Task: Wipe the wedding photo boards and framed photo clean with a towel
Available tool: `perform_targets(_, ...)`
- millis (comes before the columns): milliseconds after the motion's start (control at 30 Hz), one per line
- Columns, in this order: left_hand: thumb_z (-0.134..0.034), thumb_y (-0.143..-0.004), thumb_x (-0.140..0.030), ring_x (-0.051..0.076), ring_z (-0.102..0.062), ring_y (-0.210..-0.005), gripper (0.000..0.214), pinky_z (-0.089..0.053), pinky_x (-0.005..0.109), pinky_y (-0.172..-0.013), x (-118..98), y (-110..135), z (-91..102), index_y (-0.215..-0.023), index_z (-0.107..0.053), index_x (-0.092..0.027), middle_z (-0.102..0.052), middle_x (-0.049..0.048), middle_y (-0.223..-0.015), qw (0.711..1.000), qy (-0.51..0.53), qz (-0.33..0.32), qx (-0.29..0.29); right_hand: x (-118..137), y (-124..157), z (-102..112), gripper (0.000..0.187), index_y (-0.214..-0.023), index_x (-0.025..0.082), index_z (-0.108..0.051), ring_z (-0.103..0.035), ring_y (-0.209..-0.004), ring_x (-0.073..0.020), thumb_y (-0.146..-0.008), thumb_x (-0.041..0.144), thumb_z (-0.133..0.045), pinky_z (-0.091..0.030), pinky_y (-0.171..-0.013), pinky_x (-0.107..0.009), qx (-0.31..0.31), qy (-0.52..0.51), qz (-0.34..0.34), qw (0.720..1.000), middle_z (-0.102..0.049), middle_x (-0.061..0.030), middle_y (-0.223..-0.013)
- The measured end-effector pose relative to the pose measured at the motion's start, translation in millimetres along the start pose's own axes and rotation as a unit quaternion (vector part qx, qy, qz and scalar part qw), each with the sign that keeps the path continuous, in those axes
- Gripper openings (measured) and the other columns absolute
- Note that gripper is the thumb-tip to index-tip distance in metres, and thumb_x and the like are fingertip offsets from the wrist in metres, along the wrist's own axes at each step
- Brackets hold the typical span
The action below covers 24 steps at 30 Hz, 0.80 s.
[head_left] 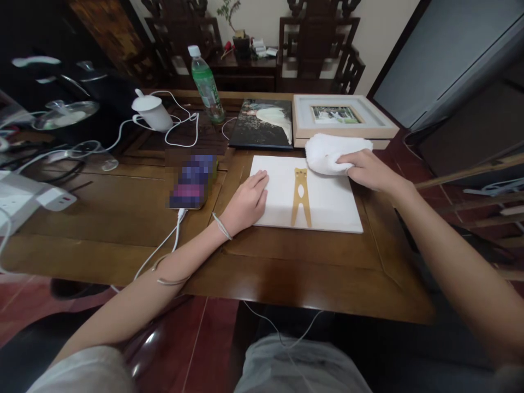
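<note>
White cloth (338, 152) clutched over white board (331, 204)

The right grip (370, 170) grasps the white cloth at the board's far right corner; the left grip (245, 204), released, lies palm-down on its left edge. Just beyond the cloth, a frame (387, 130) contains a picture (335, 114). Farther left, the bench (286, 262) carries a bottle (207, 90) and a lidded cup (153, 113), contents hidden.

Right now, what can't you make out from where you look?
All in the head view:
White board, far right corner: hidden by the white cloth.
Board under the left hand: covered by that hand.
Gold shape: top details too small.
Phone screen: pixelated, unreadable.
Bottle label: too blurred to read.
Power strip: cut off by the left edge.
</note>
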<state>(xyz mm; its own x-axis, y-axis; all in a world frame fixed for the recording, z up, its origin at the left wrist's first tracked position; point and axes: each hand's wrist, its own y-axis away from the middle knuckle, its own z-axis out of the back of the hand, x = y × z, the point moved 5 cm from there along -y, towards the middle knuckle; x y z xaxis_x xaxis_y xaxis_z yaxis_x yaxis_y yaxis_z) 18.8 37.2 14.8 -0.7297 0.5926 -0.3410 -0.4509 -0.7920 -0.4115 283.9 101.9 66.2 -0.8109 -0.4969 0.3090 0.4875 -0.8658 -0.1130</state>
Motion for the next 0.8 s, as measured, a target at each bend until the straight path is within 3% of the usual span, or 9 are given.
perform_targets(167, -0.037, -0.093, -0.016, 0.028, -0.042, -0.134, 0.040, -0.035, 0.049, -0.113, 0, 0, -0.3, -0.130, -0.050, -0.008, -0.050, 0.0190, -0.138, 1.000, 0.000, 0.001, -0.004, 32, 35, -10, 0.037, -0.081, 0.020, -0.068, -0.067, -0.085, -0.0248, -0.062, 0.010, -0.038, -0.040, -0.101, -0.047, -0.017, 0.029, 0.045, 0.998, -0.072, -0.0015, -0.080)
perform_targets(233, -0.037, -0.093, -0.016, 0.028, -0.041, -0.134, 0.040, -0.035, 0.049, -0.113, 1, 0, -0.8, -0.130, -0.050, -0.008, -0.050, 0.0186, -0.139, 1.000, -0.001, 0.002, -0.002, 50, 61, -14, 0.037, -0.082, 0.020, -0.067, -0.067, -0.099, -0.0271, -0.063, 0.008, -0.038, -0.036, -0.106, -0.052, -0.005, 0.024, 0.067, 0.997, -0.074, -0.0047, -0.096)
perform_targets(333, -0.037, -0.093, -0.017, 0.029, -0.041, -0.135, 0.040, -0.034, 0.049, -0.113, 1, 0, -1.5, -0.130, -0.049, -0.007, -0.050, 0.0187, -0.139, 1.000, -0.004, 0.005, 0.005, 78, 104, -13, 0.036, -0.081, 0.020, -0.066, -0.053, -0.124, -0.0282, -0.063, 0.006, -0.039, -0.030, -0.112, -0.055, 0.008, 0.008, 0.091, 0.996, -0.062, -0.0069, -0.128)
perform_targets(467, -0.037, -0.093, -0.017, 0.029, -0.041, -0.135, 0.041, -0.034, 0.049, -0.113, 1, 0, -1.6, -0.130, -0.050, -0.005, -0.049, 0.0201, -0.139, 1.000, -0.003, 0.007, 0.008, 104, 140, -8, 0.041, -0.082, 0.023, -0.066, -0.043, -0.132, -0.0263, -0.059, 0.002, -0.039, -0.023, -0.116, -0.054, 0.066, -0.016, 0.109, 0.992, -0.056, -0.0030, -0.136)
perform_targets(567, -0.037, -0.093, -0.017, 0.029, -0.041, -0.135, 0.042, -0.034, 0.050, -0.113, 2, 0, -1.4, -0.132, -0.049, -0.009, -0.049, 0.0175, -0.140, 1.000, 0.003, 0.008, 0.007, 105, 139, -6, 0.045, -0.086, 0.024, -0.066, -0.044, -0.132, -0.0253, -0.059, 0.001, -0.038, -0.023, -0.117, -0.053, 0.099, -0.023, 0.100, 0.990, -0.057, -0.0011, -0.134)
perform_targets(667, -0.037, -0.093, -0.017, 0.029, -0.040, -0.135, 0.042, -0.034, 0.051, -0.113, 1, 0, -1.4, -0.132, -0.048, -0.009, -0.049, 0.0171, -0.140, 1.000, 0.003, 0.008, 0.011, 93, 117, -5, 0.042, -0.084, 0.025, -0.065, -0.053, -0.124, -0.0256, -0.061, 0.002, -0.038, -0.031, -0.113, -0.052, 0.093, -0.012, 0.088, 0.992, -0.067, 0.0003, -0.121)
perform_targets(733, -0.037, -0.093, -0.017, 0.029, -0.040, -0.135, 0.042, -0.034, 0.050, -0.113, 1, 0, -1.1, -0.132, -0.048, -0.009, -0.049, 0.0174, -0.140, 1.000, 0.003, 0.009, 0.011, 81, 93, -6, 0.037, -0.081, 0.025, -0.063, -0.064, -0.106, -0.0251, -0.064, 0.004, -0.038, -0.037, -0.108, -0.050, 0.073, 0.005, 0.077, 0.994, -0.073, 0.0005, -0.100)
perform_targets(800, -0.037, -0.093, -0.017, 0.029, -0.040, -0.135, 0.041, -0.034, 0.050, -0.113, 1, 0, -0.5, -0.132, -0.049, -0.009, -0.049, 0.0174, -0.140, 1.000, 0.004, 0.009, 0.008, 71, 66, -8, 0.033, -0.079, 0.023, -0.062, -0.067, -0.085, -0.0241, -0.065, 0.006, -0.038, -0.042, -0.100, -0.049, 0.051, 0.030, 0.064, 0.996, -0.072, -0.0005, -0.081)
